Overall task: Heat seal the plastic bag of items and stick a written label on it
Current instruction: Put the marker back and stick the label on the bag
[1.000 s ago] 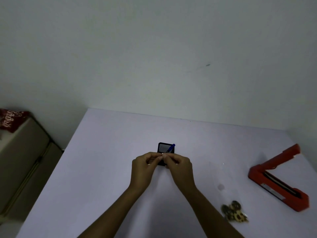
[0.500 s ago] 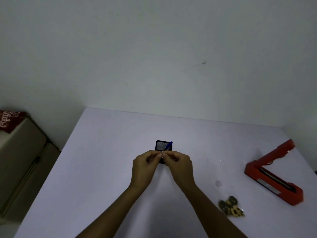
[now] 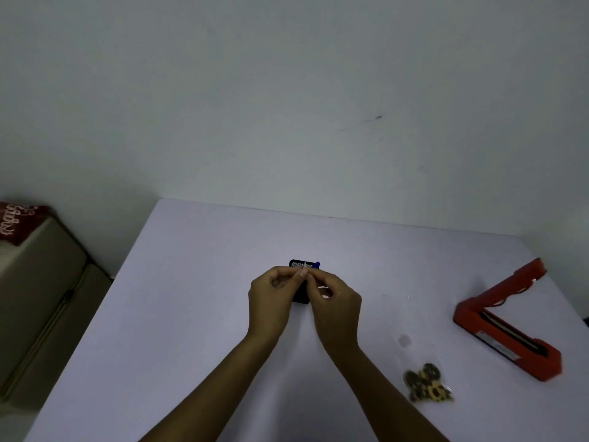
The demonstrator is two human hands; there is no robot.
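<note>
While both hands meet mid-tabletop (image 3: 197,282), left hand (image 3: 272,298) and right hand (image 3: 334,303) pinch a small white label (image 3: 305,272), likely peeling its backing, in front of the black pen holder (image 3: 299,264). Plastic bag (image 3: 425,382) lies near right, heat sealer (image 3: 506,327) farther right, propped open. Peel slowly, keeping fingers off the adhesive.

On the pale lavender table (image 3: 197,314), bare surface lay from 7 to 11 o'clock of the black mesh pen holder (image 3: 298,265). At 4 o'clock, the clear plastic bag of leopard-print items (image 3: 425,382) and the open red heat sealer (image 3: 506,323) stood as obstacles.
</note>
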